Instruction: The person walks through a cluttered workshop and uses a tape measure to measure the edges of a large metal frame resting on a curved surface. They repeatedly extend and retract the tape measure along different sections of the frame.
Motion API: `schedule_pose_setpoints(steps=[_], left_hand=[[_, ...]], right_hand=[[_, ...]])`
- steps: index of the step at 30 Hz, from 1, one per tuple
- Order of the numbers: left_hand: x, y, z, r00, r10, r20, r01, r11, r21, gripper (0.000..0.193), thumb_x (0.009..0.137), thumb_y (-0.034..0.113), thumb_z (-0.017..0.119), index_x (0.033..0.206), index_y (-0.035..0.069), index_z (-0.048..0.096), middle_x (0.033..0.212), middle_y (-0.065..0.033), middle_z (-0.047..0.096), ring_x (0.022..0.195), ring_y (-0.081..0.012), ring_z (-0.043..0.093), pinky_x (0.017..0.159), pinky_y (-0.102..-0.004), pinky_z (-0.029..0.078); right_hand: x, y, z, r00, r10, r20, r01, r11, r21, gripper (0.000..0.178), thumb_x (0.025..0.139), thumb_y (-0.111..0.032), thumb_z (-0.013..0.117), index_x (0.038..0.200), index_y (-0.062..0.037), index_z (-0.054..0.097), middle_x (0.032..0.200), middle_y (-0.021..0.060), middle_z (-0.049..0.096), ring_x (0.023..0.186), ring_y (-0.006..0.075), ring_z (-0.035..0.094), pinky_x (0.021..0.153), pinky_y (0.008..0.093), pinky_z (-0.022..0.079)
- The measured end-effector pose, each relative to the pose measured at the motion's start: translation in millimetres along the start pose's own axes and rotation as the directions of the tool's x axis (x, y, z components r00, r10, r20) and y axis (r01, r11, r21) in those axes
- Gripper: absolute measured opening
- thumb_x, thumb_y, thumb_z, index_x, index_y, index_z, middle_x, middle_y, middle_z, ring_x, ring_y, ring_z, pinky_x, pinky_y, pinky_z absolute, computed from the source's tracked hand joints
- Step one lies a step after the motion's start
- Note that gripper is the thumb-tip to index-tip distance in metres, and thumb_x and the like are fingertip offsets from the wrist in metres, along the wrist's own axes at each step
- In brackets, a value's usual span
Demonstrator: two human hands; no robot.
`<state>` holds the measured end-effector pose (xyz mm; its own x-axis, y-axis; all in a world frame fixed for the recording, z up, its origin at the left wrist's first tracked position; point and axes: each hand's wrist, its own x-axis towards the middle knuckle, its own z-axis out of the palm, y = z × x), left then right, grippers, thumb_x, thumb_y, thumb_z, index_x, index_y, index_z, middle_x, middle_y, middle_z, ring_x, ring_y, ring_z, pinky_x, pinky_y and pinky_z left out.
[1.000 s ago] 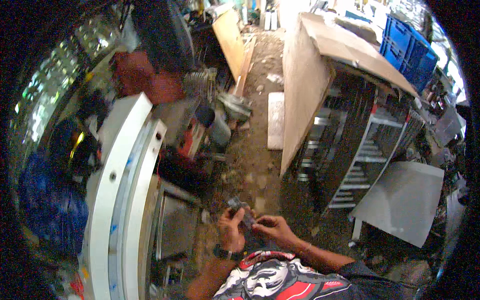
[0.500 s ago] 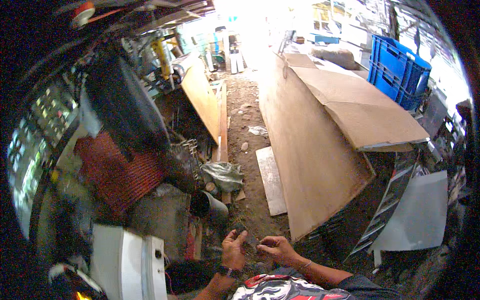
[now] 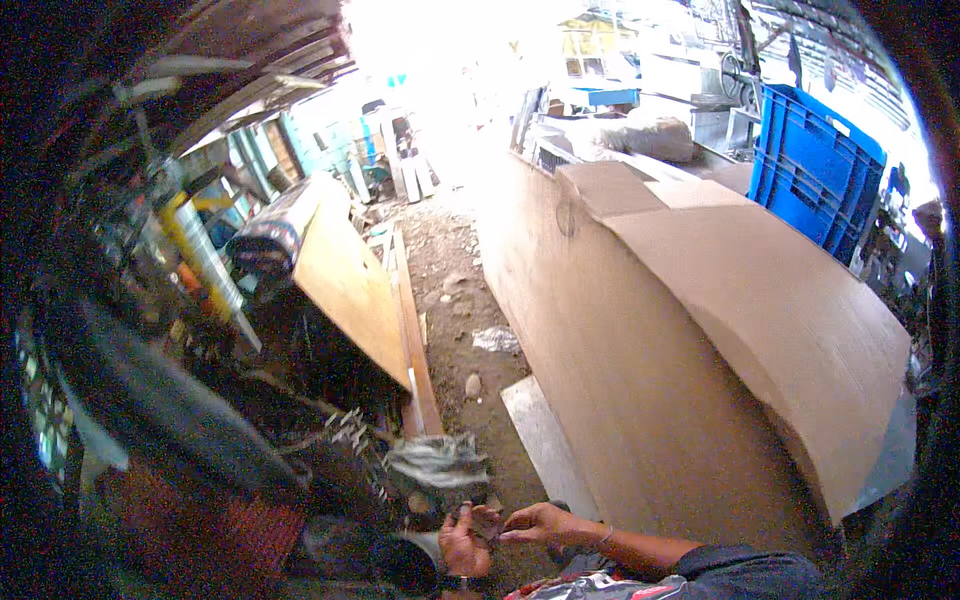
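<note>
My left hand (image 3: 463, 548) is low in the middle of the view, palm turned inward, with a dark band at its wrist. Its fingers curl around something small and dark that I cannot make out. Just to its right, my right hand (image 3: 541, 524) has thumb and fingers pinched together, close to the left fingertips. Whatever lies in the pinch is too small to name. A thin bracelet circles the right wrist. Beyond the hands, a crumpled grey-green sack (image 3: 438, 462) lies on the dirt ground.
A large brown board (image 3: 640, 380) leans along the right, with a cardboard sheet (image 3: 770, 290) on top and a blue crate (image 3: 815, 170) behind. A yellowish wooden panel (image 3: 350, 290) stands at left. A dirt path (image 3: 455, 290) runs between them, with a pale board (image 3: 545, 435) on it.
My view has tilted up and moved forward, so the boards look nearer and the hands sit lower. My right hand has come closer to the left. The white cabinet has left the view.
</note>
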<state>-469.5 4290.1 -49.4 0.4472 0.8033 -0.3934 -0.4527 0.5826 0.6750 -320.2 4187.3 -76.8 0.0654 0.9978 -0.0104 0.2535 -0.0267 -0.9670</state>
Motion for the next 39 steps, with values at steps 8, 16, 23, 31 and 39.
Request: schedule_pose_setpoints(steps=[8, 16, 23, 31, 39], left_hand=[[215, 30, -82, 0.863, 0.504, -0.014, -0.313, 0.556, 0.77, 0.006, 0.09, 0.007, 0.065, 0.092, 0.001, 0.068, 0.079, -0.0083, 0.07, 0.067, -0.0165, 0.063, 0.063, -0.0353, 0.051], [247, -52, -257, 0.793, -0.032, -0.608, 0.608, 0.015, 0.793, 0.024, 0.085, 0.025, 0.066, 0.087, 0.002, 0.072, 0.07, -0.0124, 0.068, 0.064, -0.0242, 0.065, 0.064, -0.0441, 0.051], [484, 15, -199, 0.895, -0.002, -0.446, 0.445, -0.058, 0.893, 0.03, 0.082, 0.031, 0.068, 0.081, 0.002, 0.07, 0.073, -0.017, 0.068, 0.065, -0.0285, 0.066, 0.064, -0.0438, 0.051], [888, 235, 8, 0.947, 0.309, 0.085, -0.139, 0.155, 0.978, 0.017, 0.082, 0.018, 0.069, 0.076, 0.002, 0.07, 0.071, -0.0119, 0.068, 0.064, -0.0188, 0.064, 0.063, -0.0358, 0.05], [1121, 217, 100, 0.992, 0.098, -0.078, 0.062, 0.159, 0.985, 0.026, 0.083, 0.028, 0.067, 0.076, 0.003, 0.068, 0.063, -0.0102, 0.065, 0.059, -0.0189, 0.062, 0.059, -0.0369, 0.049]], right_hand=[[195, -122, -218, 0.91, 0.016, -0.415, 0.17, 0.898, 0.407, 0.021, 0.099, -0.019, 0.06, 0.107, -0.0014, 0.068, 0.087, 0.0058, 0.071, 0.076, 0.0114, 0.064, 0.067, 0.0267, 0.051], [324, -235, -351, 0.373, -0.826, -0.423, 0.869, 0.471, -0.152, 0.022, 0.098, -0.026, 0.059, 0.107, -0.0076, 0.067, 0.079, 0.0066, 0.058, 0.057, 0.0166, 0.054, 0.047, 0.0306, 0.049], [509, -257, -420, 0.204, -0.887, -0.414, 0.818, 0.387, -0.425, 0.008, 0.094, -0.022, 0.064, 0.099, -0.0167, 0.06, 0.092, 0.0005, 0.053, 0.067, 0.0147, 0.048, 0.059, 0.0295, 0.046], [689, -268, -539, 0.359, -0.931, -0.063, 0.822, 0.347, -0.452, 0.038, 0.094, -0.025, 0.058, 0.131, -0.0163, 0.057, 0.115, 0.0098, 0.059, 0.091, 0.0258, 0.058, 0.075, 0.0413, 0.052], [908, -184, -672, 0.369, -0.915, -0.161, 0.813, 0.402, -0.422, 0.03, 0.096, -0.024, 0.057, 0.122, -0.0099, 0.058, 0.102, 0.0104, 0.061, 0.077, 0.0218, 0.059, 0.063, 0.0371, 0.05]])
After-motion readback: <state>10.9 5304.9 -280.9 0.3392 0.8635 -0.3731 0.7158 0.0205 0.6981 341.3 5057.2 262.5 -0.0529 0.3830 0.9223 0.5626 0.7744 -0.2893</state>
